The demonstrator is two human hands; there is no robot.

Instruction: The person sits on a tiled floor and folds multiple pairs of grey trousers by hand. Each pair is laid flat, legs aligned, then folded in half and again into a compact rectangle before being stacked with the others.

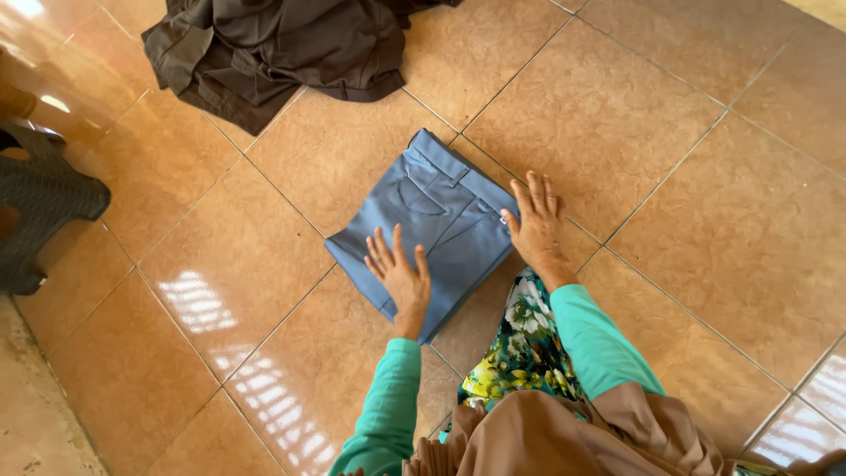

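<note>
A pair of blue-grey trousers [441, 211], folded into a compact square, lies on the glossy orange tiled floor [670, 176]. My left hand [398, 276] rests flat on the folded cloth's near corner, fingers spread. My right hand [536, 227] lies flat with fingers apart at the trousers' right edge, partly on the tile. Both arms wear teal sleeves. Neither hand grips anything.
A heap of dark brown clothes [282, 48] lies on the floor at the top left. A dark woven plastic stool [40, 207] stands at the left edge. My floral skirt [520, 353] and tan cloth [564, 436] fill the lower middle.
</note>
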